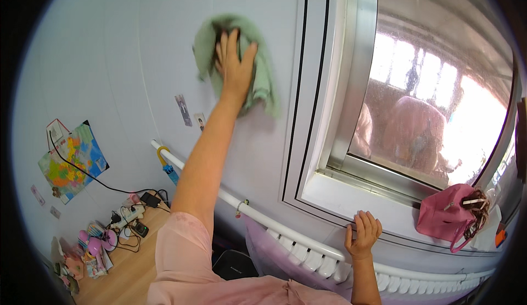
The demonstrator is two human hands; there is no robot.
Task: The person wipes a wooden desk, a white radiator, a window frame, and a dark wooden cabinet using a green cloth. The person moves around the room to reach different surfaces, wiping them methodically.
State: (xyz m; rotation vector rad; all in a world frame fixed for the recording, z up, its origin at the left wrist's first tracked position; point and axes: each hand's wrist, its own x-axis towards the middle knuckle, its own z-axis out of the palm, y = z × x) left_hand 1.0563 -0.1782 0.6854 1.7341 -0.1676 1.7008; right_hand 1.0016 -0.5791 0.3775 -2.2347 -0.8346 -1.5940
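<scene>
My left hand (235, 63) is raised high and pressed flat against the pale wall (110, 58), fingers spread over a light green cloth (262, 80) that it holds to the wall. The cloth hangs out around the hand on both sides. My right hand (362, 233) is low, fingers curled over the lower edge of the white window frame (340, 195), just above a white rail (285, 231). Both arms wear pink sleeves.
A window (428, 96) fills the right, with a pink bag (447, 217) on its sill. A white radiator (324, 261) runs below the rail. A colourful map (71, 159) and small photos (184, 110) are stuck on the wall. A wooden desk (132, 261) at lower left carries cables and small items.
</scene>
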